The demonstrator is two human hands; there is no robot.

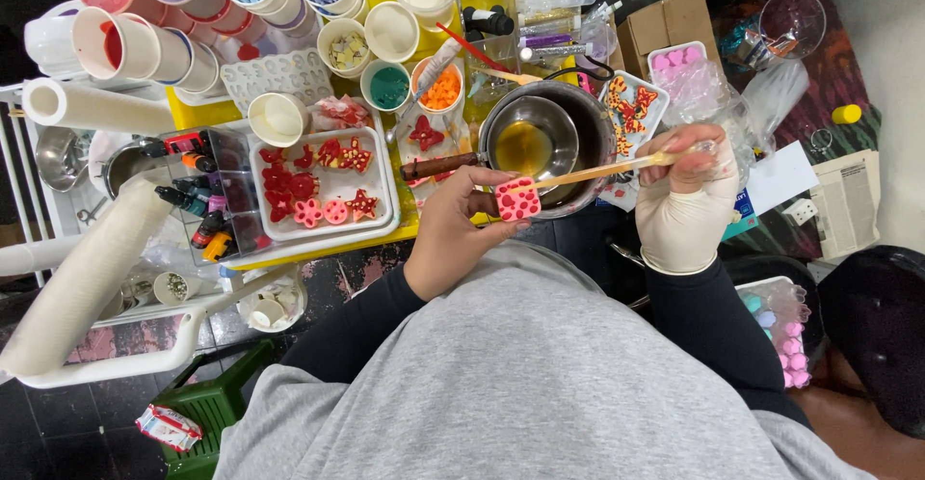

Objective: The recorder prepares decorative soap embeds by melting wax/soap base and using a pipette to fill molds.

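My bare left hand (453, 229) pinches a small pink square piece (518, 199) dotted with red and yellow. My right hand (682, 200), in a pale glove, grips a thin wooden stick (602, 171) whose tip rests on that piece. Just behind them stands a steel pot (593, 123) holding a smaller steel bowl of amber liquid (525, 147), with a brown handle (438, 165) pointing left.
A white tray (332, 186) of red and pink shaped pieces lies left of the pot on a yellow tabletop (202, 114). Paper cups of coloured bits crowd the back. Small dye bottles (198, 200), white paper rolls (87, 278), a green crate (207, 408) and cardboard boxes (665, 22) surround me.
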